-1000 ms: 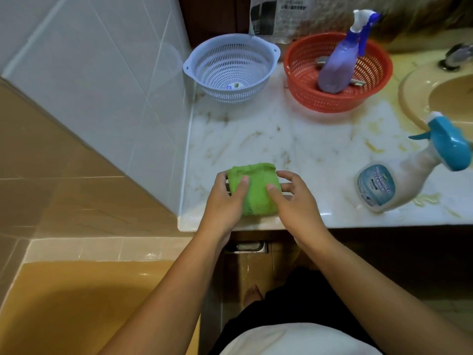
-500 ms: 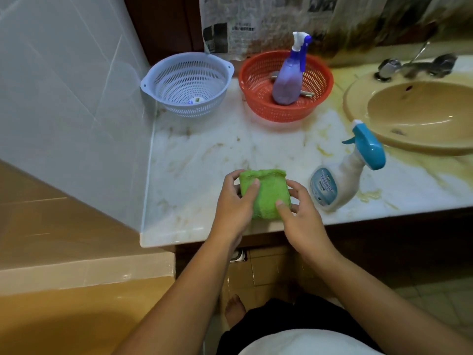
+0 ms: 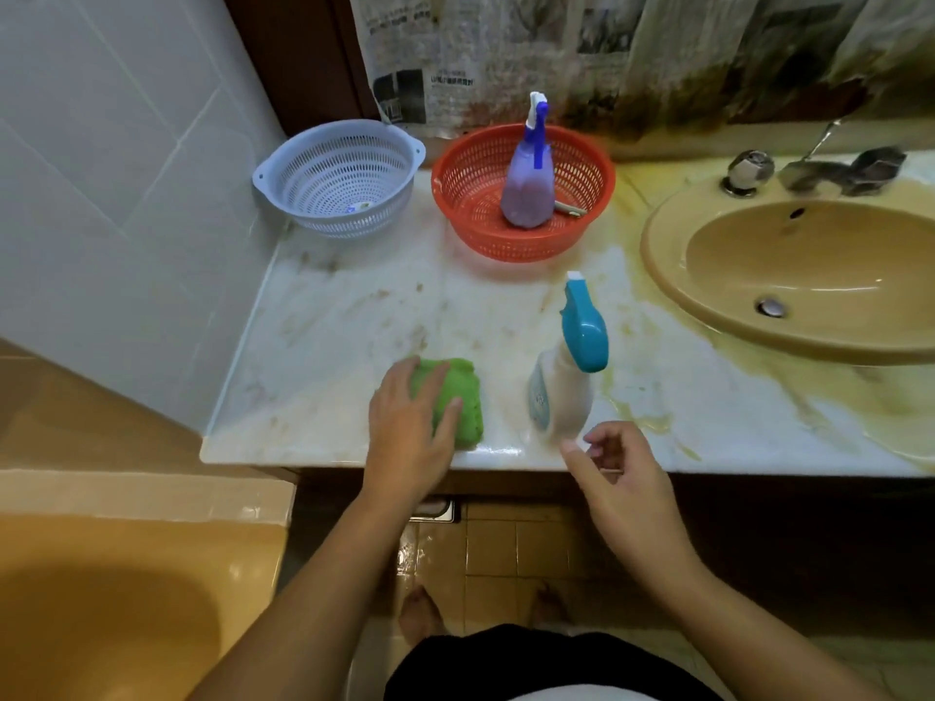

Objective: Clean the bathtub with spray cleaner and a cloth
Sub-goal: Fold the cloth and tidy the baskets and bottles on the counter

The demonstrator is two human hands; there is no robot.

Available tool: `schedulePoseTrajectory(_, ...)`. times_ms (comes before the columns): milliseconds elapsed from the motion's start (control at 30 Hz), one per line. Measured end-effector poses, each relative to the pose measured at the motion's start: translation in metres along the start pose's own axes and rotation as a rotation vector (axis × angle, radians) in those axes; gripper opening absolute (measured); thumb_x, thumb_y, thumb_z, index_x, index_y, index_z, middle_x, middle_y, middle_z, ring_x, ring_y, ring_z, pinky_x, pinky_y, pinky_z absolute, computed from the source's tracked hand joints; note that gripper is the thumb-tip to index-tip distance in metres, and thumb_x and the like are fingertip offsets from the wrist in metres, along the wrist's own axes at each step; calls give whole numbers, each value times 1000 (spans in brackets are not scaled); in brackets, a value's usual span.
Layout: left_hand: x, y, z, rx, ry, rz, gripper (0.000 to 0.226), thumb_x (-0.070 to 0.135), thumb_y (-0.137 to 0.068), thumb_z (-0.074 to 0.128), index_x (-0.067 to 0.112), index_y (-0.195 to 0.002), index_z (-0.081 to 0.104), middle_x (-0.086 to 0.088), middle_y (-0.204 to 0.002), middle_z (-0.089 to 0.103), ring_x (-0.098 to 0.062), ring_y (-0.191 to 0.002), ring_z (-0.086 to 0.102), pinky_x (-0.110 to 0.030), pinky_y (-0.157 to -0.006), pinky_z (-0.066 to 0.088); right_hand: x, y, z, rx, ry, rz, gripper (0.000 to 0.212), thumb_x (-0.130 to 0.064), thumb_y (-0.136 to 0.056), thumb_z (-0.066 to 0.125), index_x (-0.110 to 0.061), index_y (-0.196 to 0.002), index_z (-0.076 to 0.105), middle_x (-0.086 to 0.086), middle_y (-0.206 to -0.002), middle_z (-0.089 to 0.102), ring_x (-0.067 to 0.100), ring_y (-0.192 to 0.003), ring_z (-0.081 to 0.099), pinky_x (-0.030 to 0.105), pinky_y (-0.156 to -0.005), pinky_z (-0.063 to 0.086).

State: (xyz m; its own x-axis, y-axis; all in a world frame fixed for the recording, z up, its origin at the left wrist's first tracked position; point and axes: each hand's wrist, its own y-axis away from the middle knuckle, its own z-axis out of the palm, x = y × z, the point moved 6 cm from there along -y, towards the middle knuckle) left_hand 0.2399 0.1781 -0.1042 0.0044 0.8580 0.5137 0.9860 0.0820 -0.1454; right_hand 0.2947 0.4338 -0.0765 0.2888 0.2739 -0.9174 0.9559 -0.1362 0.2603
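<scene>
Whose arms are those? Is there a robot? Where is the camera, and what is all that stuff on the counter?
There is no robot here, just a person's two arms. The camera sits on the person's head and looks down, so you see what they see. The left hand rests on a green cloth on the marble counter. The right hand holds nothing; its fingers curl loosely just beside a white spray bottle with a blue trigger. Farther back stand a pale blue colander and a red basket with a purple spray bottle inside. A sink is on the right. The bathtub to be cleaned is down on the left.
</scene>
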Motion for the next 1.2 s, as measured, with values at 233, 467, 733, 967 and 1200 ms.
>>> schedulePoseTrajectory(233,7,4,28,-198,-214,-58,66,55,-100,24,27,-157,43,-14,-168,27,-31,-158,5,-43,-126,12,-41,-73,-4,-298,221,-305,71,-45,-87,79,-49,-143,36,-29,-148,34,4,-140,34,29,-113,31)
schedulePoseTrajectory(467,44,23,46,-208,-281,22,64,55,-104,19,28,-158,40,-14,-167,28,-34,-158,5,-50,-125,18,-42,-86,4,-315,276,-502,32,-44,-96,69,-23,-117,58,-10,-116,60,9,-113,52,32,-101,43)
schedulePoseTrajectory(733,82,37,73,-243,-260,62,54,51,-109,26,32,-160,33,-11,-169,23,-31,-159,0,-56,-125,21,-18,-71,-22,-72,274,-534,32,-50,-93,70,-43,-111,44,-34,-107,46,8,-109,45,18,-87,35)
schedulePoseTrajectory(967,101,36,83,-251,-239,60,65,57,-103,11,33,-159,32,-9,-170,20,-30,-160,-5,-58,-125,17,-10,-65,-34,-87,326,-544,43,-51,-95,65,-24,-126,52,-30,-108,44,6,-111,40,31,-95,39)
schedulePoseTrajectory(1200,100,39,75,-263,-104,62,55,52,-108,36,30,-158,37,-6,-171,18,-23,-159,-11,-54,-129,6,4,-42,-39,-137,292,-482,70,-44,-102,62,-26,-160,28,-15,-156,39,2,-142,36,32,-117,34)
